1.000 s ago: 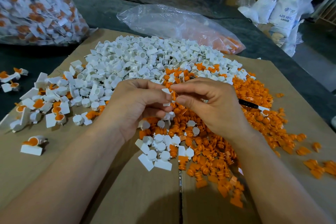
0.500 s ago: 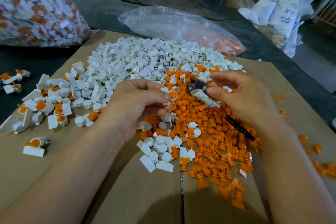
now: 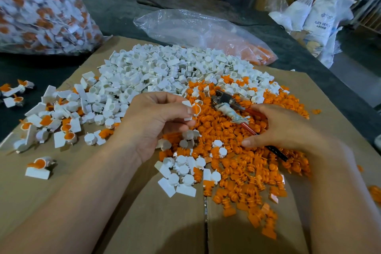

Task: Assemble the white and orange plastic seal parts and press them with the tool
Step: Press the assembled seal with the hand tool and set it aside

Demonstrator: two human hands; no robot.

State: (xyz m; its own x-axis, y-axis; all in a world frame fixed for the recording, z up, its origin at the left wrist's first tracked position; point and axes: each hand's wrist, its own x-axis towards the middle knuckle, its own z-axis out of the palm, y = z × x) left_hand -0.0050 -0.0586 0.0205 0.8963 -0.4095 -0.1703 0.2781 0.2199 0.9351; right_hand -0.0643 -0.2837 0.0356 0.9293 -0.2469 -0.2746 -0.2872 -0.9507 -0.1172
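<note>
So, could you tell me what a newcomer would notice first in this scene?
Most striking is the big heap of white parts across the far middle of the cardboard, running into a spread of orange parts on the near right. Above them, the left hand pinches a white and orange seal while the right hand holds the metal tool beside it.

The white parts (image 3: 162, 72) and orange parts (image 3: 245, 173) are smooth plastic, the cardboard (image 3: 165, 222) matt, the tool (image 3: 231, 111) dull metal (tape-wrapped).
</note>
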